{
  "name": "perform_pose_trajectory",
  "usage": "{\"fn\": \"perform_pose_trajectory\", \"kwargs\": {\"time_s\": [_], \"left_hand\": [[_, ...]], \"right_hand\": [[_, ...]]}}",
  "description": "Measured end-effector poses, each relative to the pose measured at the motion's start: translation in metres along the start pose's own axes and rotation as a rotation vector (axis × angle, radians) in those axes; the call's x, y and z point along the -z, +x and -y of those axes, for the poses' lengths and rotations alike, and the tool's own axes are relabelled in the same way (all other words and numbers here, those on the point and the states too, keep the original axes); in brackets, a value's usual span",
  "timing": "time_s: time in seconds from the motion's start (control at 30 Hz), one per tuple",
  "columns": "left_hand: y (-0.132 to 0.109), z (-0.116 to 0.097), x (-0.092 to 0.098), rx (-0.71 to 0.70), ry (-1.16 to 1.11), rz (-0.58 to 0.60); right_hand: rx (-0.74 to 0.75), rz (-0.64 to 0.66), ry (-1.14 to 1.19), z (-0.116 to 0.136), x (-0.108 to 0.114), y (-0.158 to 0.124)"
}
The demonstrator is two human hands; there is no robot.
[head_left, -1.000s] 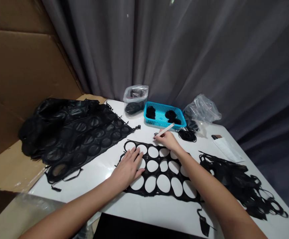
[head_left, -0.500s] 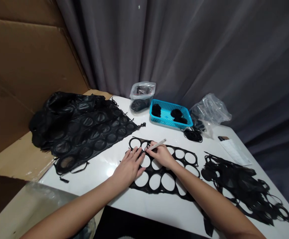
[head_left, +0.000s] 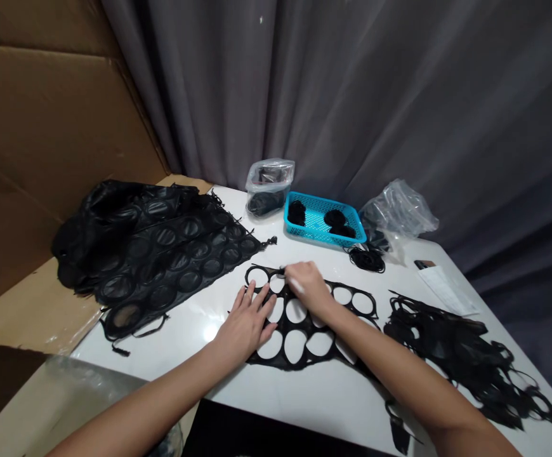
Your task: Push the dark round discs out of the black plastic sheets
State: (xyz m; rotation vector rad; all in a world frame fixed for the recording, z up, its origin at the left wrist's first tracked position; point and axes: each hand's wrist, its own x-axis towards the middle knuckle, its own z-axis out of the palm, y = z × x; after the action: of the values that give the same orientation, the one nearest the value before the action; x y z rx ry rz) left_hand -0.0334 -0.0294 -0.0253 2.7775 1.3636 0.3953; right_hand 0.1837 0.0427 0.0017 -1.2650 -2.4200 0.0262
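Observation:
A black sheet with round cut-outs [head_left: 304, 330] lies flat on the white table [head_left: 195, 317] in front of me. My left hand [head_left: 247, 320] rests open on its left part, fingers stretched out and pressing it down. My right hand [head_left: 307, 285] is closed on a thin white pen-like tool [head_left: 296, 284], whose tip touches the sheet's far left corner. Most of the tool is hidden under my fingers.
A pile of uncut black sheets [head_left: 147, 247] lies at the left, a heap of cut scraps [head_left: 461, 355] at the right. Behind stand a blue basket [head_left: 321, 222] with black pieces, two plastic bags [head_left: 269, 184], a coil of black rings [head_left: 366, 259] and a paper sleeve [head_left: 445, 289]. Cardboard and a grey curtain bound the table.
My right hand has moved from the far edge near the basket leftwards and toward me, onto the sheet's far left corner. The tool has swung down under my fingers. My left hand stayed put.

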Motion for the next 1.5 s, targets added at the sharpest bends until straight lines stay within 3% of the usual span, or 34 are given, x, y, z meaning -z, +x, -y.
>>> {"fn": "perform_pose_trajectory", "kwargs": {"time_s": [0.13, 0.2, 0.27, 0.43, 0.6, 1.07, 1.3, 1.37, 1.5], "left_hand": [[-0.001, -0.001, 0.0, 0.013, 0.005, -0.006], [-0.002, 0.001, 0.001, -0.001, -0.014, -0.023], [-0.004, 0.005, 0.003, -0.013, -0.04, -0.045], [-0.013, 0.014, 0.016, 0.022, -0.074, -0.092], [-0.021, 0.016, 0.017, -0.006, -0.09, -0.066], [-0.022, 0.014, 0.015, -0.002, -0.1, -0.101], [-0.019, 0.015, 0.022, -0.024, -0.13, -0.051], [-0.018, 0.015, 0.025, -0.025, -0.15, -0.045], [-0.016, 0.018, 0.027, -0.017, -0.159, -0.046]], "right_hand": [[-0.437, -0.245, -0.023, -0.054, 0.021, 0.036], [-0.523, -0.267, 0.092, -0.066, 0.026, 0.047], [-0.533, -0.208, 0.271, -0.061, 0.022, 0.051], [-0.432, 0.011, 0.698, -0.001, -0.007, 0.043], [-0.253, 0.146, 0.756, 0.039, -0.019, 0.032], [-0.136, 0.135, 0.631, 0.04, -0.025, 0.025], [0.238, 0.103, 0.211, 0.041, -0.027, 0.025], [0.134, 0.019, 0.112, 0.025, -0.024, 0.037], [-0.336, -0.231, 0.057, -0.025, -0.003, 0.064]]}}
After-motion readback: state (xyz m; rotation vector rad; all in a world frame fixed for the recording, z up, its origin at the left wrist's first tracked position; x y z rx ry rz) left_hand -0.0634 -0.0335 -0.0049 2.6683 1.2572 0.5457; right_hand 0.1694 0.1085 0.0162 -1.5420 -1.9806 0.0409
